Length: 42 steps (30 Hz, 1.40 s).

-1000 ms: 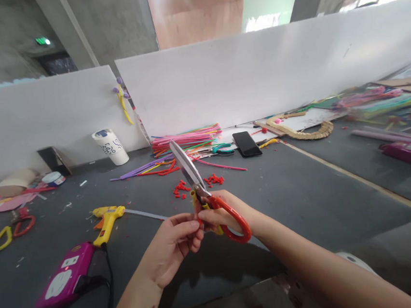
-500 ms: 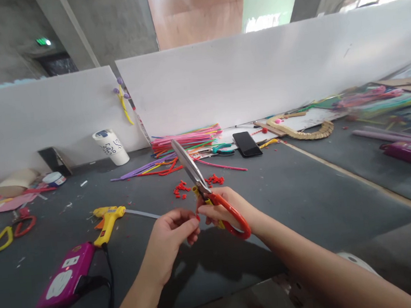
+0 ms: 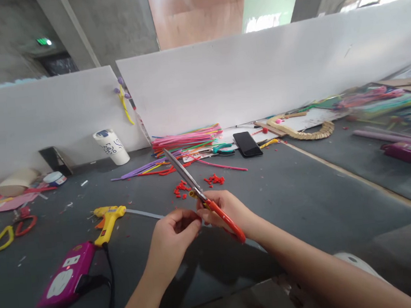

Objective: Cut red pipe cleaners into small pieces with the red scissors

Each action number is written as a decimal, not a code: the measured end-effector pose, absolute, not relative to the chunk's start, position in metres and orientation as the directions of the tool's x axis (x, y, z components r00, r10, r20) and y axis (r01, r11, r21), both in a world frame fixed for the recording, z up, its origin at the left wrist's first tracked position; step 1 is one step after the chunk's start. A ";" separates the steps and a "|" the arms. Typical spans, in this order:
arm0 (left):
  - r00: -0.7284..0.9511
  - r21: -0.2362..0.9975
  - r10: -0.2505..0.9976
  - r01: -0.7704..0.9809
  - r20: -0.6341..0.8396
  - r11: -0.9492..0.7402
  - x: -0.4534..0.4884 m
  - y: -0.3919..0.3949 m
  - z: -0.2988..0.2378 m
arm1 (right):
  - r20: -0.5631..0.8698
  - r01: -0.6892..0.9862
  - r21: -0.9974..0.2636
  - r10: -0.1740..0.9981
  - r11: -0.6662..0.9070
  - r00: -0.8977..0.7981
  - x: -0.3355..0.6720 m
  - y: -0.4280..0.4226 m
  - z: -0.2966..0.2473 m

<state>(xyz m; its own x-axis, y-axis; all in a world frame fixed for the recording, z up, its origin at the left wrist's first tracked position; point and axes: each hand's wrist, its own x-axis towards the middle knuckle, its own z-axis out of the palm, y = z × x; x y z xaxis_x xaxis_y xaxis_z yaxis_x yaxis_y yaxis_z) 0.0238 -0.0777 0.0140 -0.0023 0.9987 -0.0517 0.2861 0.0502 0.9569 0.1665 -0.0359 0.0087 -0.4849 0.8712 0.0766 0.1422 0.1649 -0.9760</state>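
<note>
My right hand [image 3: 225,209] grips a pair of scissors [image 3: 203,197] with red and yellow handles; its blades point up and to the left over the grey table [image 3: 303,188]. My left hand [image 3: 175,237] is pinched shut right beside the scissor handles, fingertips touching my right hand; what it pinches is too small to make out. Small red cut bits [image 3: 194,184] lie scattered on the table just beyond the blades.
A yellow glue gun [image 3: 107,219] and a magenta power strip [image 3: 64,276] lie at the left. More scissors [image 3: 7,233] sit far left. Coloured pipe cleaners [image 3: 186,141], a black phone [image 3: 247,143], a white cup [image 3: 112,146] and white partition boards [image 3: 255,67] stand behind.
The scissors have tipped lower and turned so the blades look thinner, pointing more to the left. Both hands shifted slightly away from me and stayed together.
</note>
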 end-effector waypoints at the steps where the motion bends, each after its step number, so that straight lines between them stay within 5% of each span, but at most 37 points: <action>1: -0.012 0.955 0.999 0.291 -0.050 0.052 0.024 -0.078 0.014 | 0.083 0.144 -0.975 0.873 0.172 -0.480 0.166 -0.036 0.008; 27: -0.050 0.974 0.998 0.225 -0.024 0.035 0.024 -0.076 0.013 | 0.196 0.255 -0.915 0.896 0.313 -0.398 0.165 -0.036 0.001; 35: -0.187 0.987 0.982 -0.156 0.020 -0.050 0.006 -0.073 0.021 | 0.337 0.617 -0.585 0.850 0.526 -0.405 0.178 -0.044 0.008; 42: -0.167 0.972 0.979 -0.186 0.115 -0.146 0.003 -0.078 0.028 | 0.410 0.713 -0.353 0.785 0.606 -0.464 0.184 -0.052 -0.008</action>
